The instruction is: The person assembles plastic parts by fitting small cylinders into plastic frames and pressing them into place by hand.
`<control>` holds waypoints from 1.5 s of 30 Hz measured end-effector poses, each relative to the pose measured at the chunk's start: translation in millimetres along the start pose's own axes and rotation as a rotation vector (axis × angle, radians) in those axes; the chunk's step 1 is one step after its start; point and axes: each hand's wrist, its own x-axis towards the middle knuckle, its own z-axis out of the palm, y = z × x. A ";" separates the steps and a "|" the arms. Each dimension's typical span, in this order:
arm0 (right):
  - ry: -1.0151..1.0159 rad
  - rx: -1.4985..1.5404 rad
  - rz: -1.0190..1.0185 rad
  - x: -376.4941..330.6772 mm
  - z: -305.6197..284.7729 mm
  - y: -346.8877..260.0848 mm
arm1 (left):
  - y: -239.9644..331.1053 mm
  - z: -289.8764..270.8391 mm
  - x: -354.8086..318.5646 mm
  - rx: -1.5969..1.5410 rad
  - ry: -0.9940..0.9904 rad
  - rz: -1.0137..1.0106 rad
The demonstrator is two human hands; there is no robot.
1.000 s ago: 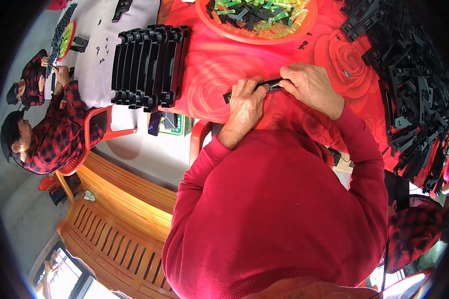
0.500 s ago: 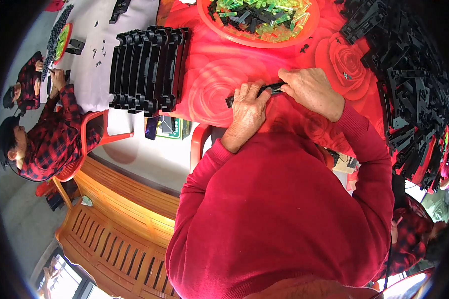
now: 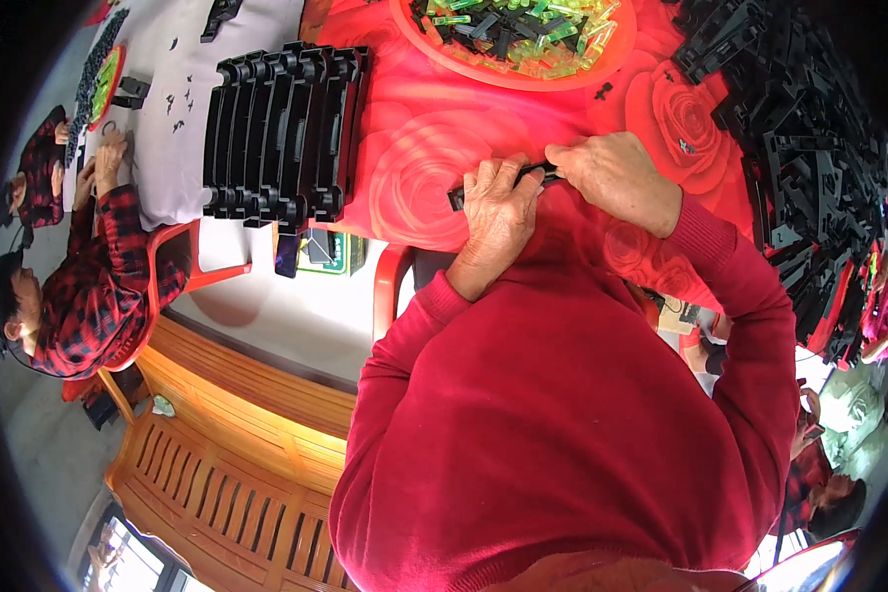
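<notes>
A narrow black plastic strip (image 3: pixel 456 199) lies across the red rose-patterned tablecloth (image 3: pixel 414 163), just in front of me. My left hand (image 3: pixel 498 212) is closed on its left part, the fingers wrapped over the top. At the right end, my right hand (image 3: pixel 617 181) grips the strip between thumb and curled fingers. Both hands cover much of the piece, so its details and anything small in the right fingers are hidden. Beyond my hands stands an orange-red basin (image 3: pixel 528 83), holding yellow-green translucent pieces and small black ones.
A neat stack of long black plastic parts (image 3: pixel 286 138) sits left of my hands. A large loose heap of black parts (image 3: pixel 824 178) covers the table's right side. To the left, a person in a plaid shirt (image 3: pixel 99 281) sits near a wooden bench (image 3: pixel 237 483).
My view has shifted slightly. Both hands stay on the black strip, the right fingers curling a little more at its end. The plaid-shirted person's hands at left have moved.
</notes>
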 end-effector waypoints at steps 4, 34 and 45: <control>0.056 0.099 0.029 -8.6 -3.5 5.5 | 1.6 0.2 0.0 0.035 0.019 0.007; 0.005 0.143 0.186 -11.2 -1.8 7.0 | -1.3 -0.4 -0.3 0.072 -0.001 0.065; -0.043 0.075 0.085 -8.6 5.0 12.4 | -1.6 2.4 -1.4 0.087 -0.017 0.070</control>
